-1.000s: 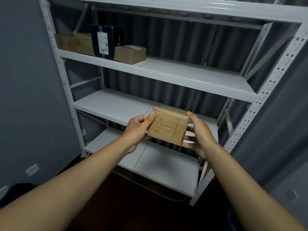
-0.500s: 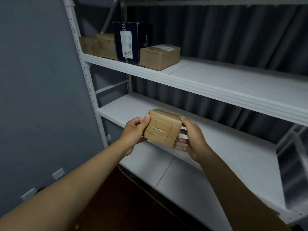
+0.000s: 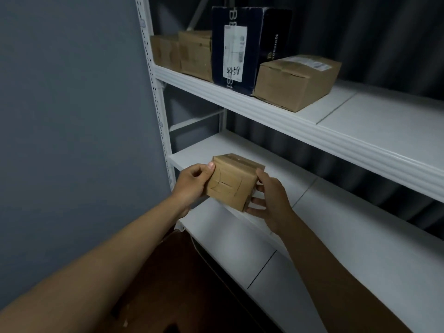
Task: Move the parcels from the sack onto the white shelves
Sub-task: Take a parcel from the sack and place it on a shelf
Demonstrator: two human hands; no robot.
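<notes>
I hold a small taped brown cardboard parcel (image 3: 230, 182) between both hands, in the air in front of the left end of the middle white shelf (image 3: 283, 174). My left hand (image 3: 192, 183) grips its left side, thumb on the near face. My right hand (image 3: 269, 200) grips its right side and underside. On the upper shelf (image 3: 360, 121) stand several parcels: two brown boxes (image 3: 192, 54) at the left, a tall dark blue box (image 3: 245, 46), and a low brown box (image 3: 295, 80). The sack is out of view.
A grey wall (image 3: 72, 116) runs along the left, right beside the rack's white perforated upright (image 3: 156, 92). A lower shelf (image 3: 312, 260) lies below my hands. Dark corrugated panels back the rack. Dark brown floor (image 3: 180, 284) lies beneath my arms.
I have come closer to the rack and shifted left. The parcel, held in both hands throughout, has moved toward the left end of the middle shelf.
</notes>
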